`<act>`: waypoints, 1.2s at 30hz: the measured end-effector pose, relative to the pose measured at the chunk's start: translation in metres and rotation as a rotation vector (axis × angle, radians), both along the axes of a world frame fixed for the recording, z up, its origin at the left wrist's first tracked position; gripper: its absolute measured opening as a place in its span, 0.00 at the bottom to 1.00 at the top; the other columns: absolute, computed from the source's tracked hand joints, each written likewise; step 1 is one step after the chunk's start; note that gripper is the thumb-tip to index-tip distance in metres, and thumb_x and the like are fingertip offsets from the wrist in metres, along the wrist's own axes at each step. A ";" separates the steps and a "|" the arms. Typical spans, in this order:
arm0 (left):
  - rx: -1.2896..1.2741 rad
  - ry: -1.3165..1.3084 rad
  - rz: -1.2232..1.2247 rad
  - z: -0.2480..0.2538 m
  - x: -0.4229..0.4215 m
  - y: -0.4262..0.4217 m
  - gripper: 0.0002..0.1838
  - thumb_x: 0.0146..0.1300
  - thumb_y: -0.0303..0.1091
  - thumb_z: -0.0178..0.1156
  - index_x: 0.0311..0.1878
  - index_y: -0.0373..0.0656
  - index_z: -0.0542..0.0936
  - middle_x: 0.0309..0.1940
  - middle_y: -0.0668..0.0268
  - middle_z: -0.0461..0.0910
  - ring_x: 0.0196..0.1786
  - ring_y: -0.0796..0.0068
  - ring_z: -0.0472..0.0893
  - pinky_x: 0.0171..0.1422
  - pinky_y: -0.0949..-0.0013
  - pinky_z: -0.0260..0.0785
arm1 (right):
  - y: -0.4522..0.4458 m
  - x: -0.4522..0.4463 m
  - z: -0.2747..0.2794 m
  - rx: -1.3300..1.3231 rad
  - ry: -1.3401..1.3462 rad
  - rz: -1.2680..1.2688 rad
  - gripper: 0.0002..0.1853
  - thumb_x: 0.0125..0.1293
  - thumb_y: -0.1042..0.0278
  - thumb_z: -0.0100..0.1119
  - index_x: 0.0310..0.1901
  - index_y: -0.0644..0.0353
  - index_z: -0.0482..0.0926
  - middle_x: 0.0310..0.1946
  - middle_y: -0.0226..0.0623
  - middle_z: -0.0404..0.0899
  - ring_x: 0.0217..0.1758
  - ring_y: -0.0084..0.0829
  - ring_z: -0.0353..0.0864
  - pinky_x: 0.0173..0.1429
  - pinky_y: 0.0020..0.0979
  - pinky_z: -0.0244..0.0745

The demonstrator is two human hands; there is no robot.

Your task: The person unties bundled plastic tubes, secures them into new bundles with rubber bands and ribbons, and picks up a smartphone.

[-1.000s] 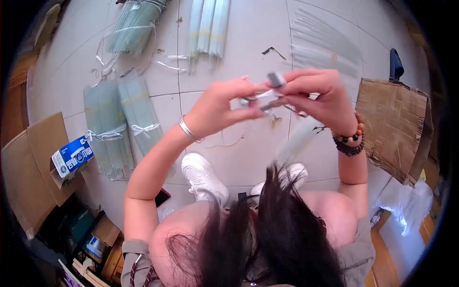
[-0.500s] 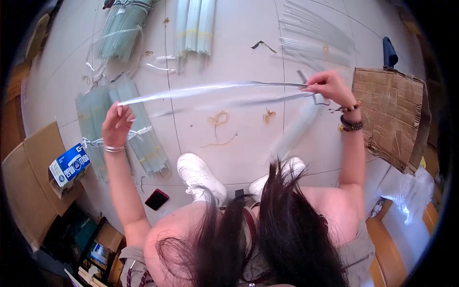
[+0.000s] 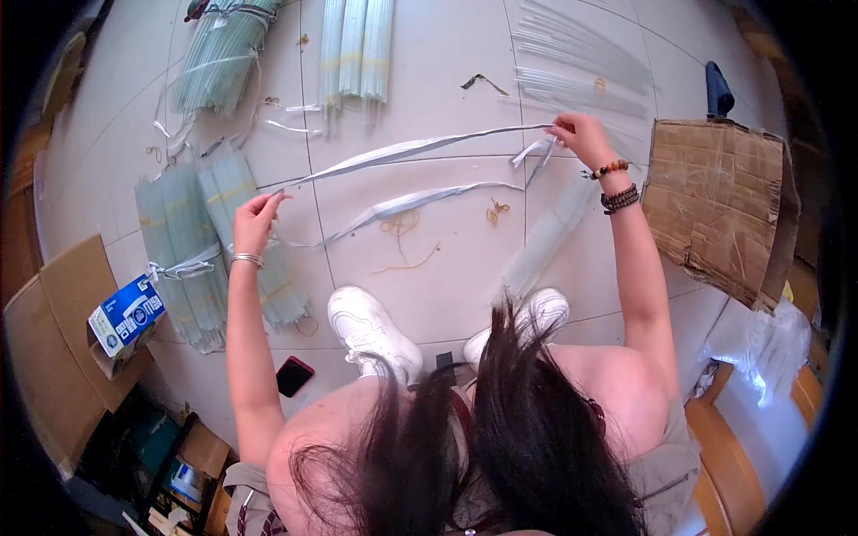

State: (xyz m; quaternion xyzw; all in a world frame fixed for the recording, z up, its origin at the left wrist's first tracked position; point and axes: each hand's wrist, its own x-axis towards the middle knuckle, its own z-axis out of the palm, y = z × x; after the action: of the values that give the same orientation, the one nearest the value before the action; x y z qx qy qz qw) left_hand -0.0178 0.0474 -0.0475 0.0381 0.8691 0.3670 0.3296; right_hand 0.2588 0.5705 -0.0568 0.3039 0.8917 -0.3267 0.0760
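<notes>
A long white plastic strip [image 3: 393, 154] is stretched between my two hands above the tiled floor. My left hand [image 3: 256, 221] pinches its left end, over the tied bundles of clear tubes [image 3: 179, 250]. At the strip's right end, my right hand [image 3: 579, 140] holds it pinched between the fingertips. A second length of strip [image 3: 402, 205] hangs in a slack curve below the first, and a short loose end dangles under my right hand. A smaller bundle of clear tubes [image 3: 551, 234] lies on the floor below my right hand.
More tube bundles [image 3: 356, 49] lie ahead, with loose tubes [image 3: 581, 58] at the upper right. Flattened cardboard [image 3: 715, 205] is on the right. A blue box [image 3: 128, 314] stands at the left, a phone [image 3: 294, 376] near my left shoe [image 3: 366, 326]. Rubber bands [image 3: 399, 228] lie mid-floor.
My hands have gone from close together to wide apart, pulling the strip out between them. Since the last earlier frame, my left hand has shifted slightly right and my right hand slightly left and forward.
</notes>
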 end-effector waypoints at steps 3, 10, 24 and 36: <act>0.029 0.060 0.029 -0.004 -0.002 0.000 0.12 0.67 0.43 0.65 0.42 0.45 0.90 0.20 0.78 0.76 0.22 0.90 0.67 0.26 0.79 0.57 | -0.010 -0.004 0.011 0.097 0.003 0.000 0.14 0.61 0.57 0.69 0.34 0.61 0.84 0.27 0.43 0.83 0.30 0.40 0.83 0.37 0.38 0.76; -0.140 0.260 -0.061 -0.008 0.000 0.003 0.11 0.62 0.40 0.68 0.42 0.46 0.89 0.21 0.71 0.82 0.23 0.84 0.75 0.31 0.74 0.67 | -0.013 0.006 -0.010 0.229 -0.106 0.182 0.14 0.57 0.57 0.72 0.37 0.60 0.85 0.31 0.42 0.85 0.33 0.44 0.84 0.41 0.40 0.79; -0.096 0.741 -0.403 0.045 0.006 0.096 0.27 0.59 0.32 0.67 0.62 0.38 0.75 0.63 0.51 0.71 0.64 0.49 0.72 0.69 0.56 0.65 | -0.051 -0.052 0.076 -0.064 0.111 0.188 0.18 0.61 0.57 0.70 0.45 0.62 0.84 0.40 0.44 0.85 0.42 0.45 0.85 0.49 0.38 0.80; -0.145 0.642 -0.553 0.024 0.045 0.116 0.34 0.62 0.36 0.68 0.68 0.35 0.68 0.68 0.48 0.67 0.70 0.49 0.68 0.74 0.56 0.59 | -0.034 0.035 0.031 0.084 -0.294 -0.020 0.15 0.58 0.54 0.71 0.32 0.59 0.85 0.30 0.44 0.85 0.36 0.43 0.85 0.41 0.40 0.79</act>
State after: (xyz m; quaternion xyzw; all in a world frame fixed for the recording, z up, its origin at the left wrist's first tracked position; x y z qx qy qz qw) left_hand 0.0277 0.1633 -0.0238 0.3586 0.9082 0.1723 0.1302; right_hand 0.2942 0.5363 -0.0260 0.3604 0.8807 -0.2417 0.1897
